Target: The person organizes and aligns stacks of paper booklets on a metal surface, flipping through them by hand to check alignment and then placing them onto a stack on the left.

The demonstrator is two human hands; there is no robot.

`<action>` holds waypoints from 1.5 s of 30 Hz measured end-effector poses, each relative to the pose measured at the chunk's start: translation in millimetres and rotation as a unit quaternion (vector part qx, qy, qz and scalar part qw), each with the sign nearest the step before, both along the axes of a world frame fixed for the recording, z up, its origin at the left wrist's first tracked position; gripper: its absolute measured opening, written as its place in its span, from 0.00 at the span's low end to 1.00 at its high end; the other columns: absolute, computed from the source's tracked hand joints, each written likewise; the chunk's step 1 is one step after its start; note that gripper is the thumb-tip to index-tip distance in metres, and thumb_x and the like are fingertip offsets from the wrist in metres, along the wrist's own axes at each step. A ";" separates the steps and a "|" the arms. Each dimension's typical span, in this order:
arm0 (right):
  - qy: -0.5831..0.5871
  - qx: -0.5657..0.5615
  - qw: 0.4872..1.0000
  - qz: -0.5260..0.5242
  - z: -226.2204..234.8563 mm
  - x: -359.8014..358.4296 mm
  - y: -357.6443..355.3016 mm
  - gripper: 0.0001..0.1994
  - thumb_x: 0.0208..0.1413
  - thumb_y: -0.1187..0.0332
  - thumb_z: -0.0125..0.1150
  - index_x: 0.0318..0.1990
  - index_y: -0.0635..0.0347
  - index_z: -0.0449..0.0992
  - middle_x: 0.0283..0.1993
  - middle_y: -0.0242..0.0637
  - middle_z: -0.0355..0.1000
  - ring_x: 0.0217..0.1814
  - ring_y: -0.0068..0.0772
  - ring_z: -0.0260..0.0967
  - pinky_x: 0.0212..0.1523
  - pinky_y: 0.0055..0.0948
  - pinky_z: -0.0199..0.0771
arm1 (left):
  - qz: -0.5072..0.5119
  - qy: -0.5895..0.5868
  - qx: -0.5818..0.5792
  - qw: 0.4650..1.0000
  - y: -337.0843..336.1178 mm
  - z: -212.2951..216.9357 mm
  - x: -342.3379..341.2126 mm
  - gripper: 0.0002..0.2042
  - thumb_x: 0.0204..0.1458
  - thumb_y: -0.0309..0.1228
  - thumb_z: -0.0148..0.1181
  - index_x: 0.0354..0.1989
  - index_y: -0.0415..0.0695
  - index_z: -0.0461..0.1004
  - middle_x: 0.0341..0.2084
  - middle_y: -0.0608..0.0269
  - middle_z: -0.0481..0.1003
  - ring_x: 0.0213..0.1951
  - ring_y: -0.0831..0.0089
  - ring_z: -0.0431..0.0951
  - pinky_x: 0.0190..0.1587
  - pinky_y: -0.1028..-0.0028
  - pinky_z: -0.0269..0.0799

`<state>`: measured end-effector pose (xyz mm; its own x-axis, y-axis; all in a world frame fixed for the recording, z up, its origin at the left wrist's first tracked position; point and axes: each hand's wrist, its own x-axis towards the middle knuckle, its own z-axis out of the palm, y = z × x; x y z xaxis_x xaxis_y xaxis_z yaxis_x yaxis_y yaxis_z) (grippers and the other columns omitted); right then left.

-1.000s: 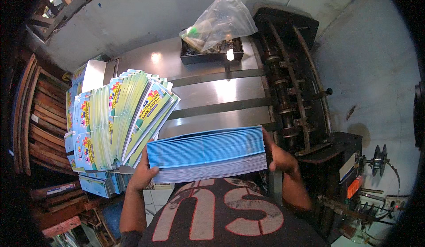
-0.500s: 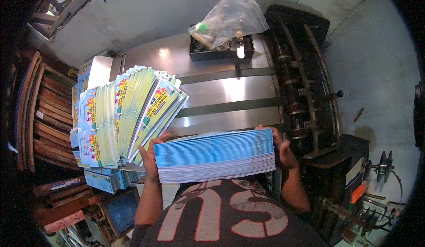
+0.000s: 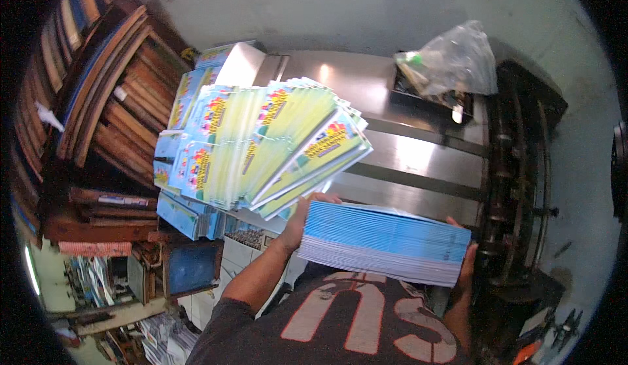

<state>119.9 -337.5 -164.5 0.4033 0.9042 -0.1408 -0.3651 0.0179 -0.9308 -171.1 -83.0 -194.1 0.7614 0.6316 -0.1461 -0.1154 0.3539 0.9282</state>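
A thick stack of thin booklets (image 3: pixel 386 237), blue on the upper edges and white-lilac on the lower ones, is held in front of my chest. My left hand (image 3: pixel 304 220) grips its left end, fingers behind it. At the right end, my right hand (image 3: pixel 466 260) presses the stack from the side, its fingers partly hidden. The stack tilts, right end lower than left. Just beyond my left hand, many more booklets with green, yellow and blue covers lie fanned out in overlapping rows (image 3: pixel 288 136) on the metal table.
The steel table (image 3: pixel 386 146) has dark slots across it. A black box (image 3: pixel 405 85) with a clear plastic bag (image 3: pixel 458 57) stands at its back. A dark machine with rollers (image 3: pixel 517 182) is on the right. Wooden boards (image 3: pixel 124 97) fill a rack at left.
The view has swung left, so the table and booklets appear farther right. The held stack has gone from nearly level to tilted, its right end lower. Both hands still hold it.
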 end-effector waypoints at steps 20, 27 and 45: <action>-0.031 -0.239 0.969 -0.060 -20.3 9.0 -21.2 0.42 0.57 0.31 0.43 0.67 0.58 0.62 0.63 0.42 0.64 0.66 0.36 0.60 0.69 0.35 0.53 | -0.103 0.236 0.350 0.900 -7.2 5.3 -44.5 0.41 0.48 0.28 0.68 0.70 0.46 0.51 0.67 0.51 0.57 0.66 0.57 0.59 0.68 0.63 0.52; -0.189 -0.321 0.928 -0.017 -24.5 -0.9 -55.7 0.29 0.56 0.58 0.64 0.64 0.56 0.66 0.60 0.41 0.69 0.61 0.35 0.65 0.63 0.36 0.63 | -0.102 0.260 0.339 0.899 3.3 8.8 -43.9 0.34 0.44 0.32 0.71 0.61 0.41 0.63 0.56 0.49 0.70 0.58 0.56 0.71 0.61 0.65 0.63; 0.368 -0.241 0.703 -0.559 -142.7 -549.2 -210.5 0.38 0.34 0.68 0.76 0.58 0.65 0.68 0.53 0.44 0.73 0.53 0.44 0.71 0.55 0.44 0.72 | -0.570 0.327 0.084 0.749 -45.5 -21.1 -84.4 0.37 0.42 0.45 0.74 0.54 0.29 0.67 0.45 0.46 0.77 0.45 0.63 0.78 0.50 0.68 0.72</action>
<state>-429.3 -548.0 -307.2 0.4818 -0.1437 -0.8644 -0.7600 0.4227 -0.4938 -255.6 -128.5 -215.2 0.6199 -0.3241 -0.7146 0.6719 -0.2513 0.6968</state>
